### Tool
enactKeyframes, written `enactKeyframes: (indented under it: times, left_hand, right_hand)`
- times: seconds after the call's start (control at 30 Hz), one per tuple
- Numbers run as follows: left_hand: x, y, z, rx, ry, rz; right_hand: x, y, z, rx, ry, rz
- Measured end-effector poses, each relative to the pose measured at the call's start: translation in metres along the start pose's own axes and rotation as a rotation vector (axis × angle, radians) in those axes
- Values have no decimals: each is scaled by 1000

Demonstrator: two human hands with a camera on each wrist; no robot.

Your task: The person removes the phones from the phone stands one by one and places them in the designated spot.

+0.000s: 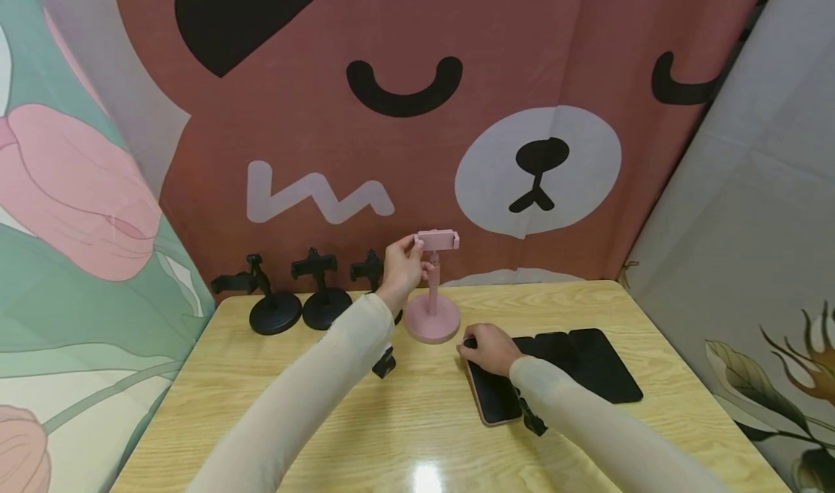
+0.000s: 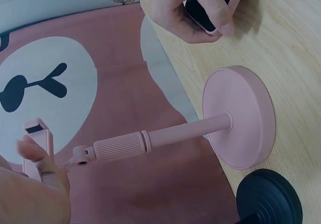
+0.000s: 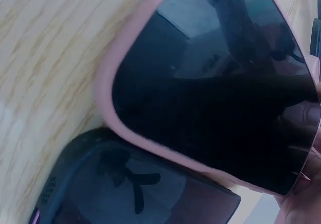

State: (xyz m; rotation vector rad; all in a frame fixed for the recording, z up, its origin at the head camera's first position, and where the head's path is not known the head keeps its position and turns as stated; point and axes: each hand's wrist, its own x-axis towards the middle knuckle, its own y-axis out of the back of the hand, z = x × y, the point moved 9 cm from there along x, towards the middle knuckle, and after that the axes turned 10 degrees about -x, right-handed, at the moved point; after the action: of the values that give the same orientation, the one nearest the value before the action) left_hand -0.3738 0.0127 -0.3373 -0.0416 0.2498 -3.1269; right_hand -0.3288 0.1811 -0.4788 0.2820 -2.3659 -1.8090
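Observation:
A pink phone stand (image 1: 433, 322) with a round base stands upright near the back of the table. My left hand (image 1: 401, 270) holds the clamp (image 1: 438, 241) at its top, with the thumb against the clamp in the left wrist view. My right hand (image 1: 493, 349) grips the far end of a phone (image 1: 496, 400) with a pink edge, its dark screen facing up. In the right wrist view this phone (image 3: 215, 113) fills much of the picture, and only some fingers (image 3: 305, 196) show at the right edge.
Black phone stands (image 1: 275, 313) line the back left of the table, one partly behind my left arm. Dark phones (image 1: 607, 370) lie side by side to the right of the pink-edged one. A printed bear curtain (image 1: 293, 116) hangs behind the wooden table (image 1: 215, 406).

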Motion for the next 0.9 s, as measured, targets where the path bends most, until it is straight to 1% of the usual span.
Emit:
enactKeyframes:
  times: [0.17,0.47,0.63,0.73,0.9]
  left_hand:
    - [-2,-1,1,2,4,-1]
    - [-3,0,1,10,9,4]
    - [-3,1,0,9,12,12]
    - [-2,1,0,17,15,9]
    - [-2,0,1,23,1,-4]
  right_hand:
    - [1,-1,3,10,-9,-11]
    - [0,-12,6,44,-23,-36]
    - [1,-13,10,26,-22,-27]
    - [1,-11,15,7,-30,-6]
    - [2,-10,19,-7,-26,14]
